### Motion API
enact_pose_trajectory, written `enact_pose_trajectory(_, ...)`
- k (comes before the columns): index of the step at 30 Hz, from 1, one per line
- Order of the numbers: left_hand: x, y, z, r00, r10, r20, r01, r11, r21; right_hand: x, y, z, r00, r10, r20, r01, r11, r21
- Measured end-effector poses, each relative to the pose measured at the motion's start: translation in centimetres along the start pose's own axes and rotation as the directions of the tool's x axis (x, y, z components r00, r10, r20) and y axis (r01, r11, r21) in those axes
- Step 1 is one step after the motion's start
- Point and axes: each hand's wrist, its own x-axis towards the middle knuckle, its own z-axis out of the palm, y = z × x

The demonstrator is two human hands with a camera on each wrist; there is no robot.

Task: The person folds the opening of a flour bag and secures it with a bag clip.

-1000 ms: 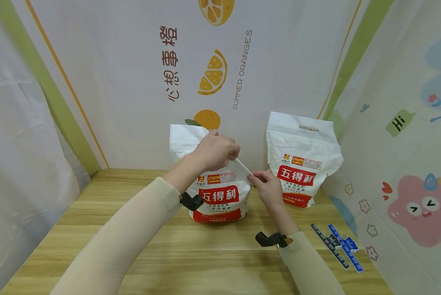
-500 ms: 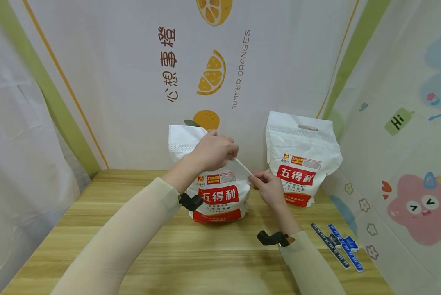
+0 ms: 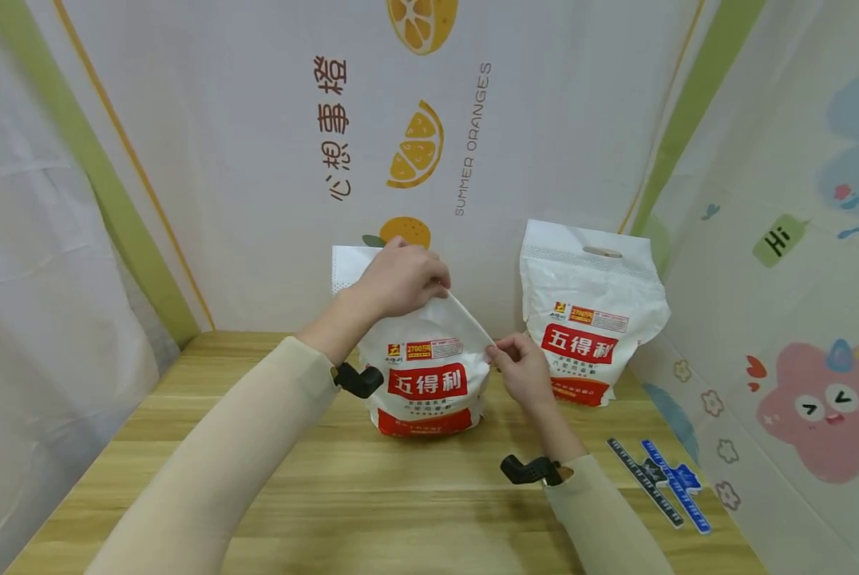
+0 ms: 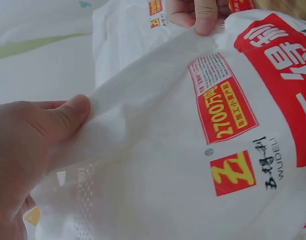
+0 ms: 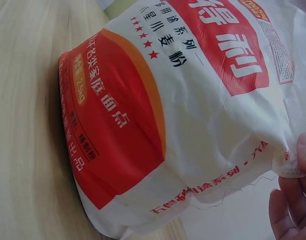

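Note:
A white flour bag with red print stands upright on the table, its top right part folded down along a slanting crease. My left hand pinches the upper part of that fold, thumb on the near side in the left wrist view and most fingers hidden behind. At the lower right end of the crease, my right hand pinches the bag's corner between thumb and fingers. Between both hands the folded strip is drawn straight. The bag's top left corner sticks up behind the left hand.
A second flour bag, with a cut-out handle at its top, stands at the back right. Two flat strips, one black and one blue, lie on the wooden table at the right. Printed curtains close in the back and sides.
My left hand has slid left and slightly up along the fold, so a longer stretch of crease shows. The right hand stays at the corner.

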Motion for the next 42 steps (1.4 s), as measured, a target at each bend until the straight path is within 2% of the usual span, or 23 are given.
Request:
enact_pose_trajectory(6, 0.0, 0.1, 0.2, 1.000, 0.002, -0.004, -0.002, 1.000, 0.022, -0.1, 0.0, -0.1, 1.000, 0.010, 0.010, -0.010, 1.000, 0.029)
enact_pose_trajectory(9, 0.1, -0.3, 0.3, 1.000, -0.016, 0.016, 0.016, 1.000, -0.015, -0.2, 0.0, 0.0, 1.000, 0.018, 0.009, -0.018, 0.999, 0.041)
enact_pose_trajectory(14, 0.0, -1.9, -0.9, 0.992, -0.107, 0.066, 0.114, 0.987, -0.117, -0.2, 0.1, 0.0, 1.000, 0.024, 0.005, -0.025, 0.998, 0.052)
enact_pose_trajectory(18, -0.5, -3.3, -2.6, 0.983, -0.173, 0.069, 0.182, 0.969, -0.165, -0.1, 0.0, 0.0, 0.999, 0.032, 0.013, -0.033, 0.998, 0.057)
enact_pose_trajectory(21, -0.9, -3.8, -3.1, 0.982, -0.183, 0.046, 0.188, 0.960, -0.207, -0.1, -0.2, -0.1, 0.999, 0.036, 0.011, -0.036, 0.998, 0.047)
enact_pose_trajectory(24, -1.1, -3.9, -2.8, 0.985, -0.171, 0.000, 0.167, 0.961, -0.221, -0.3, -0.2, -0.1, 0.999, 0.041, 0.005, -0.041, 0.998, 0.039)
enact_pose_trajectory(28, -1.1, -3.6, -2.2, 0.986, -0.148, -0.073, 0.133, 0.975, -0.178, -0.4, 0.1, -0.1, 0.999, 0.041, 0.003, -0.041, 0.998, 0.045)
enact_pose_trajectory(31, -1.0, -3.3, -2.0, 0.985, -0.147, -0.085, 0.136, 0.982, -0.131, -0.4, 0.2, -0.1, 0.999, 0.043, 0.015, -0.044, 0.997, 0.070)
enact_pose_trajectory(33, -0.8, -3.0, -2.1, 0.985, -0.163, -0.059, 0.157, 0.982, -0.102, -0.3, 0.3, -0.2, 0.998, 0.047, 0.033, -0.050, 0.995, 0.088)
enact_pose_trajectory(36, -0.4, -2.2, -2.5, 0.986, -0.169, 0.016, 0.169, 0.984, -0.058, -0.1, 0.3, -0.4, 0.997, 0.052, 0.055, -0.057, 0.993, 0.105)
enact_pose_trajectory(39, 0.2, -1.0, -2.7, 0.989, -0.116, 0.093, 0.119, 0.992, -0.036, 0.0, 0.4, -0.5, 0.997, 0.057, 0.058, -0.063, 0.992, 0.108)
enact_pose_trajectory(42, 0.6, 0.0, -2.2, 0.985, -0.051, 0.163, 0.055, 0.998, -0.019, 0.1, 0.5, -0.5, 0.996, 0.064, 0.064, -0.072, 0.990, 0.121)
